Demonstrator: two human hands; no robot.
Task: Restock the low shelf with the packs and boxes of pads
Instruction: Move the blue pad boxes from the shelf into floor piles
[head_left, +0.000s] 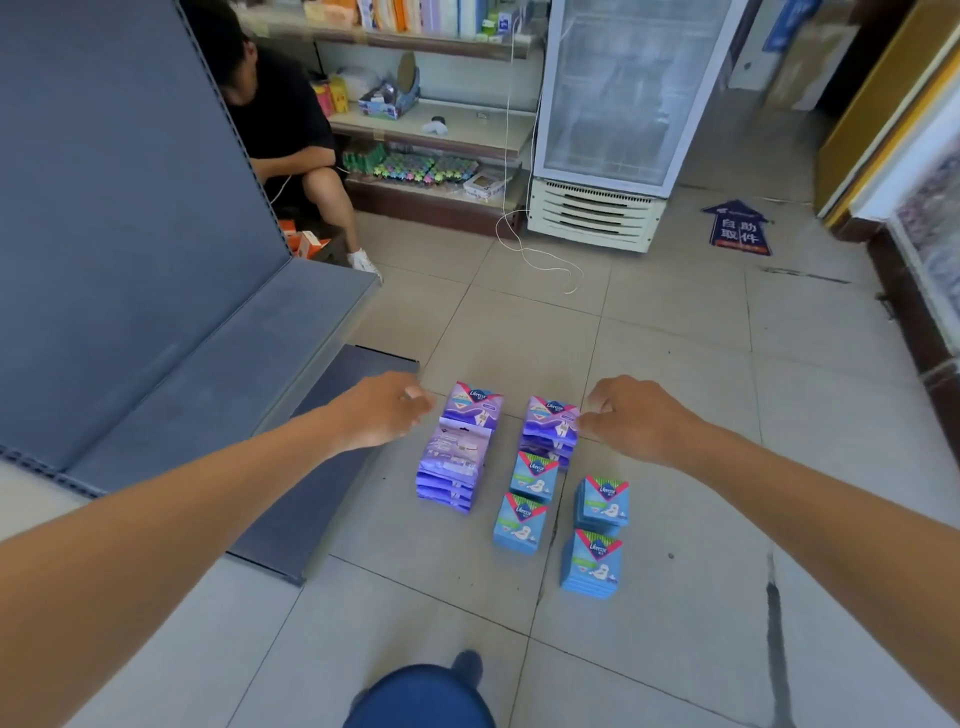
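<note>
Head view — both hands reach purple packs, seemingly touching.

Purple packs: your glossy plastic film.
Blue boxes: smooth card.
Low shelf: matt grey metal.
Floor tiles: smooth.

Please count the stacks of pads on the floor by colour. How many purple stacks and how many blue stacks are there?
Purple pack stacks: 3
Blue box stacks: 4
Total: 7 stacks, all lying on the tiled floor.
</note>
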